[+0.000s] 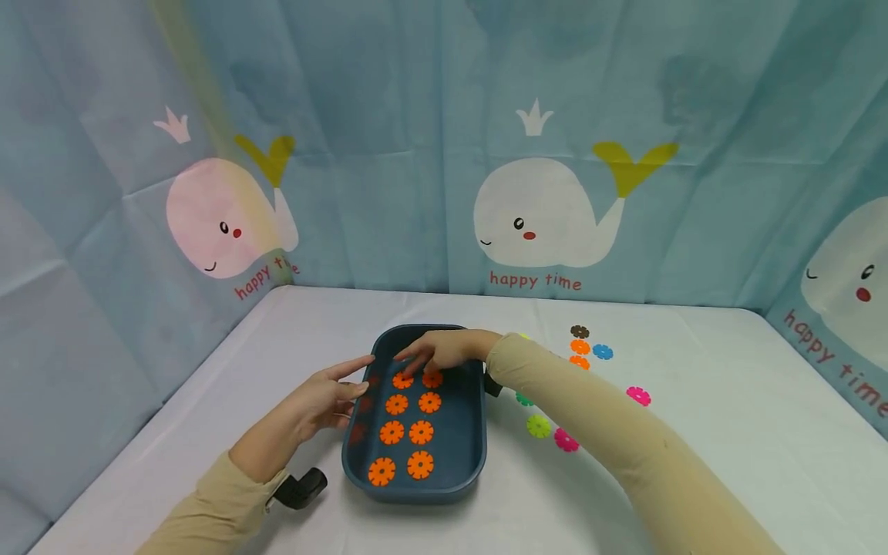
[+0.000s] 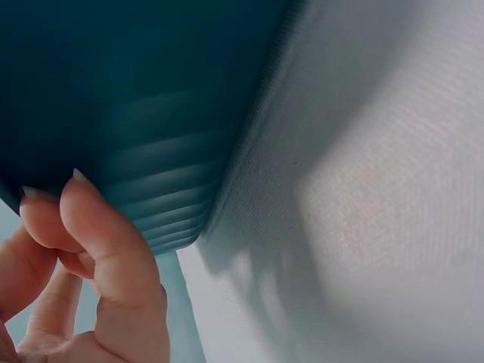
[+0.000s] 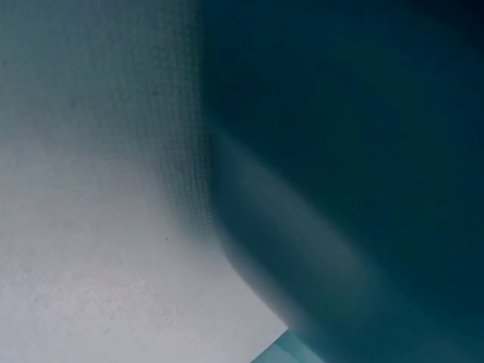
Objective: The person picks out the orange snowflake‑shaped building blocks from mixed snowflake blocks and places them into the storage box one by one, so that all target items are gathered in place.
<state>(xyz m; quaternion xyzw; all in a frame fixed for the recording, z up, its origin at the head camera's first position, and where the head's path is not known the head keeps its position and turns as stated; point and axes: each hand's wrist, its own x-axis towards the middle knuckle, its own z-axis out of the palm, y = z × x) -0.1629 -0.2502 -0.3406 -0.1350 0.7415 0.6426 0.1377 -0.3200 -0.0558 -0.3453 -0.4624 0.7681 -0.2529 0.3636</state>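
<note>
A dark blue rectangular tray (image 1: 454, 447) stands on the white table, with orange notched discs (image 1: 421, 432) laid in two columns on its floor. My left hand (image 1: 321, 401) is at the tray's left side, index fingertip at the rim and thumb against the outer wall. In the left wrist view, the thumb and fingers (image 2: 113, 249) show close against the tray's side wall. My right hand (image 1: 447, 348) reaches over the right rim into the far end, fingers spread and pointing down at the farthest orange discs (image 1: 402, 380). The right wrist view shows only the tray's wall (image 3: 302, 227), not the hand.
Right of the tray lie loose notched discs: brown (image 1: 580, 331), blue (image 1: 603, 352), orange (image 1: 580, 347), lime (image 1: 538, 426) and pink (image 1: 638, 396). My right sleeve (image 1: 597, 416) crosses over that area and hides part of it. A whale-print curtain (image 1: 388, 216) hangs behind the table.
</note>
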